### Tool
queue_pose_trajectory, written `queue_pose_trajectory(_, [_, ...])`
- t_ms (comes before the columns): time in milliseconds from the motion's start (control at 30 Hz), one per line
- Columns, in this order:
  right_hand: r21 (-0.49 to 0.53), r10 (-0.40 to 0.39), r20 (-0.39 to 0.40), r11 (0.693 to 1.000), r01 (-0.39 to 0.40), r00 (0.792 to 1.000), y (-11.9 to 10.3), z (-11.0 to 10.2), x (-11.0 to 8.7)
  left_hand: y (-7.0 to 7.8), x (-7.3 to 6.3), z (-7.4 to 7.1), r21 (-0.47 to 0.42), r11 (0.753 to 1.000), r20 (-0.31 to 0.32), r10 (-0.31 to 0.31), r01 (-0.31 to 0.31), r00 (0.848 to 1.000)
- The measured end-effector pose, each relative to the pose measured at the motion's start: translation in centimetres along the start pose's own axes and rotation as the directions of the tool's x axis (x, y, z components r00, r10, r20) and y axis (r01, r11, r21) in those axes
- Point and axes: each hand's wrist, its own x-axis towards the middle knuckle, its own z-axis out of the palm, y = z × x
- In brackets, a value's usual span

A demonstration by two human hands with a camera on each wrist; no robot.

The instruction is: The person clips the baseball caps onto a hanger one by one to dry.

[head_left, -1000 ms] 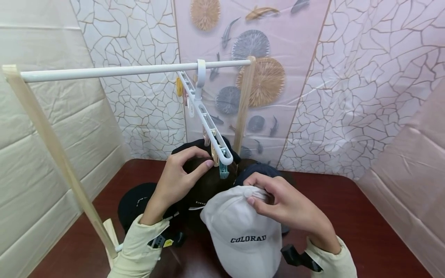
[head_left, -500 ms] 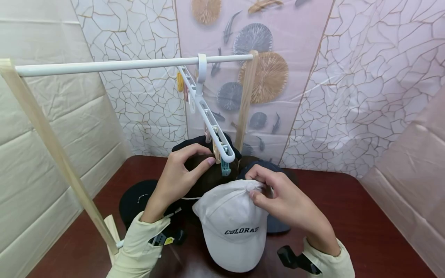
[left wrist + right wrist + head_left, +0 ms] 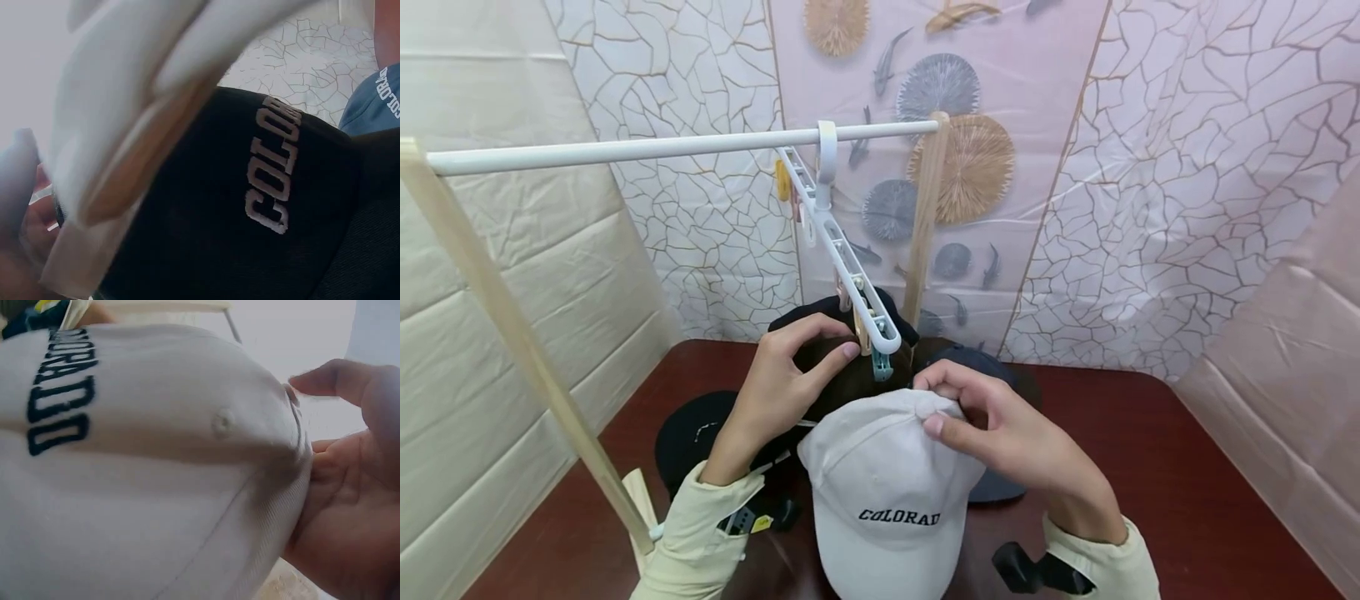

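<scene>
In the head view my right hand (image 3: 1007,429) pinches the top of a white baseball cap (image 3: 887,492) between thumb and fingers. Dark letters on its front read COLORAD. The right wrist view shows the cap's crown (image 3: 175,425) close up, bunched at the thumb (image 3: 331,378). My left hand (image 3: 790,383) has thumb and index finger at a tan clothespin (image 3: 862,329), apparently pinching it. This clothespin hangs from a white clip hanger (image 3: 850,267), whose near end also bears a teal clothespin (image 3: 882,365) just above the cap. In the left wrist view a black cap (image 3: 250,187) fills the middle.
The hanger hooks over a white rod (image 3: 625,150) on a wooden frame (image 3: 512,325). Dark caps hang below it, including a navy cap (image 3: 1000,487) behind the white one. Another black cap (image 3: 692,433) is at the left, over the dark red table (image 3: 1150,467).
My right hand has shifted slightly left with the white cap, bringing its top nearer the teal clothespin. The left hand stays at the tan clothespin.
</scene>
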Motion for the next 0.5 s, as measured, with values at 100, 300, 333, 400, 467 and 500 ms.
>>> queue_pose_trajectory(100, [0.024,-0.032,0.027,0.999,0.032,0.999,0.0,0.5,0.1,0.0,0.0,0.0,0.001,1.0,0.002,0.0,0.0,1.0])
queue_pose_trajectory(300, [-0.138,-0.028,-0.06,0.99,0.02,0.998,-0.2,1.7,0.6,0.0,0.0,0.1,0.011,1.0,-0.002,-0.002,0.002,1.0])
queue_pose_trajectory(333, [-0.168,-0.029,-0.075,0.986,0.016,0.997,-0.3,1.7,0.6,0.0,0.0,0.1,0.011,1.0,-0.002,-0.002,0.002,1.0])
queue_pose_trajectory(400, [-0.222,-0.029,-0.101,0.975,0.006,0.994,-0.4,1.7,0.5,0.0,0.1,0.0,0.011,1.0,0.0,-0.001,0.001,1.0])
queue_pose_trajectory(467, [-0.26,-0.013,-0.114,0.966,-0.017,0.993,-0.5,1.7,0.4,0.0,0.0,0.0,0.011,1.0,0.004,-0.002,0.002,1.0])
queue_pose_trajectory(500, [-0.273,-0.004,-0.115,0.962,-0.028,0.993,-0.5,1.6,0.3,0.0,0.0,0.0,0.011,1.0,0.005,-0.002,0.002,1.0])
